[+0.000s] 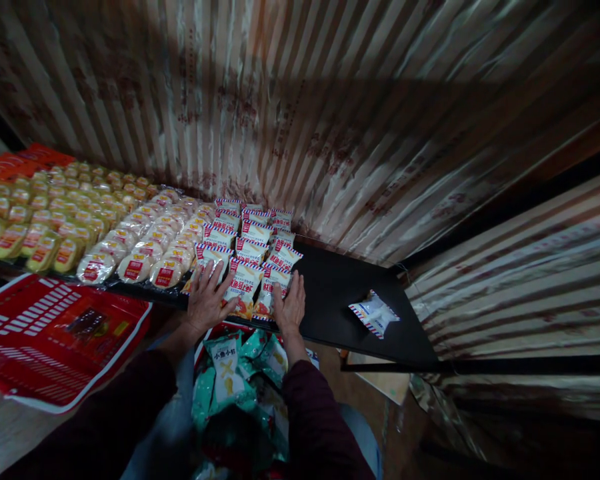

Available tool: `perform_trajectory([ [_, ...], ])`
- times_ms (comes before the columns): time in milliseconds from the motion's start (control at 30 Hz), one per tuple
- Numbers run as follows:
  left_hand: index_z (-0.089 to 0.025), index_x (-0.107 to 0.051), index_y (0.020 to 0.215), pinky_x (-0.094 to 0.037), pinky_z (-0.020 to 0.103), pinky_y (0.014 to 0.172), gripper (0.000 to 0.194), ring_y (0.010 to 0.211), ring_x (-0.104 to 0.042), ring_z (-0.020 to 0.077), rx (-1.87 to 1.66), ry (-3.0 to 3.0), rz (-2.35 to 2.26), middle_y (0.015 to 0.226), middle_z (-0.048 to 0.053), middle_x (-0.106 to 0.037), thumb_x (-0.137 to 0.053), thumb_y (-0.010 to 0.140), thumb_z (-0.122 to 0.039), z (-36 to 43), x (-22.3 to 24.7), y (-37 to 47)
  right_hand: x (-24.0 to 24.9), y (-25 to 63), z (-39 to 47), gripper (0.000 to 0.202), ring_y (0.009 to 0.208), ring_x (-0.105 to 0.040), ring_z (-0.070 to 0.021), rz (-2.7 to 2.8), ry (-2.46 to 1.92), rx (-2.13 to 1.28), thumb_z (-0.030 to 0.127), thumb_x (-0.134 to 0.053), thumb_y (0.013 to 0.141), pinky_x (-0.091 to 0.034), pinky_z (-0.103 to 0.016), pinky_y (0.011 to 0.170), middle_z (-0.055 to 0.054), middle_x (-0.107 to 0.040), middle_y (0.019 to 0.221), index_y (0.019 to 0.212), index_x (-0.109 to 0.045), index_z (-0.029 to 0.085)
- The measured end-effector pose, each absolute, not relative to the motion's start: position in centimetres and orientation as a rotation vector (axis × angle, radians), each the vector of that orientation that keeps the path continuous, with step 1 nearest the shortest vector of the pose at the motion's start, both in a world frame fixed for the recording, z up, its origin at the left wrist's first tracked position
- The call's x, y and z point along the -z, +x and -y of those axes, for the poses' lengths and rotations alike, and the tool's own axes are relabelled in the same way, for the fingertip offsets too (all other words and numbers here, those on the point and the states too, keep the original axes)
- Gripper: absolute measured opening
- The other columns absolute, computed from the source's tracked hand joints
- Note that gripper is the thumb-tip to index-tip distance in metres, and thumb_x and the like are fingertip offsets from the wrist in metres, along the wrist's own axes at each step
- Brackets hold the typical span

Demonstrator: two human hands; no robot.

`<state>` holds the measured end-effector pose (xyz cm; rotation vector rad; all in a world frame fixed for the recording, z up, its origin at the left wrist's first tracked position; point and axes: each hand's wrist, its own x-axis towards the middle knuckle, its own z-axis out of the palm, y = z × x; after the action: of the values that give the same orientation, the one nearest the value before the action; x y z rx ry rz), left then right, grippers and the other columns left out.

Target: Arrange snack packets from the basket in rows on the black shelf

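Observation:
Rows of white snack bags (243, 279) with red lettering and striped edges stand at the front of a black shelf. My left hand (207, 301) lies spread against the front bags on their left side. On the right side, my right hand (291, 301) rests with its fingers stretched along the outermost front bag. Neither hand is wrapped round a bag; both seem to touch them from the sides. One loose snack bag (375, 313) lies apart on the right part of the shelf. Below my hands, green snack bags (227, 367) fill a container whose rim is mostly hidden.
Round wrapped pastries (133, 267) and yellow-green packs (43, 250) line the shelf to the left, with orange packets (25, 163) beyond. A red basket (35, 373) stands below at the left. Plastic-covered striped sheeting (300, 127) backs the black shelf (325, 287).

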<state>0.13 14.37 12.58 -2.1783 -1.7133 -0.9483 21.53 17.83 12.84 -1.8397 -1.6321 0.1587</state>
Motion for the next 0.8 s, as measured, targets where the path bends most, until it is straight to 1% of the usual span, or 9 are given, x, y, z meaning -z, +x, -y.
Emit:
perform_trajectory([
  [233,-0.022,-0.049,0.133,-0.018,0.052,0.114,0.056,0.139,-0.025,0.0319,0.948,-2.188,1.713,0.147,0.011,-0.038,-0.056,0.083,-0.047,-14.5,-12.9,0.4,-12.4,20.4,-18.8,0.074,0.141,-0.021,-0.026,1.671,-1.681,-0.385,0.055,-0.032,0.09,-0.023,-0.046,0.112,-0.017,-0.024,0.152,0.146,-0.02,0.01],
  [367,-0.021,-0.048,0.134,-0.018,0.052,0.114,0.058,0.139,-0.026,0.0319,0.942,-2.181,1.741,0.147,0.012,-0.038,-0.055,0.083,-0.047,-14.7,-12.7,0.5,-12.6,20.9,-18.8,0.077,0.142,-0.018,-0.0237,1.612,-1.606,-0.543,0.058,-0.034,0.088,-0.02,-0.044,0.114,-0.014,-0.022,0.153,0.147,-0.018,0.012],
  [467,-0.021,-0.045,0.136,-0.018,0.052,0.114,0.06,0.14,-0.024,0.0317,0.947,-2.179,1.735,0.147,0.011,-0.038,-0.055,0.083,-0.046,-14.7,-12.6,0.5,-12.9,21.8,-19.0,0.079,0.143,-0.017,-0.0232,1.479,-1.594,-0.634,0.06,-0.033,0.088,-0.017,-0.044,0.115,-0.014,-0.019,0.154,0.148,-0.014,0.013],
  [600,-0.021,-0.042,0.139,-0.017,0.053,0.114,0.064,0.141,-0.022,0.0317,0.944,-2.192,1.73,0.149,0.013,-0.034,-0.056,0.082,-0.046,-14.6,-12.5,0.4,-13.4,22.9,-20.1,0.086,0.144,-0.014,-0.0237,1.389,-1.586,-0.738,0.062,-0.038,0.085,-0.015,-0.042,0.115,-0.014,-0.014,0.156,0.149,-0.009,0.013],
  [667,-0.021,-0.042,0.138,-0.017,0.053,0.114,0.064,0.141,-0.022,0.0319,0.934,-2.2,1.731,0.149,0.013,-0.034,-0.057,0.082,-0.046,-14.6,-12.5,0.4,-13.5,23.1,-20.9,0.088,0.143,-0.016,-0.0242,1.37,-1.572,-0.79,0.061,-0.041,0.084,-0.016,-0.042,0.115,-0.014,-0.015,0.155,0.149,-0.007,0.014],
  [800,-0.021,-0.045,0.137,-0.018,0.052,0.114,0.061,0.14,-0.022,0.0321,0.908,-2.207,1.737,0.148,0.013,-0.035,-0.056,0.082,-0.045,-14.7,-12.6,0.4,-13.5,23.0,-22.1,0.087,0.139,-0.029,-0.0239,1.383,-1.516,-0.864,0.059,-0.046,0.083,-0.025,-0.041,0.112,-0.011,-0.025,0.153,0.15,-0.007,0.019],
])
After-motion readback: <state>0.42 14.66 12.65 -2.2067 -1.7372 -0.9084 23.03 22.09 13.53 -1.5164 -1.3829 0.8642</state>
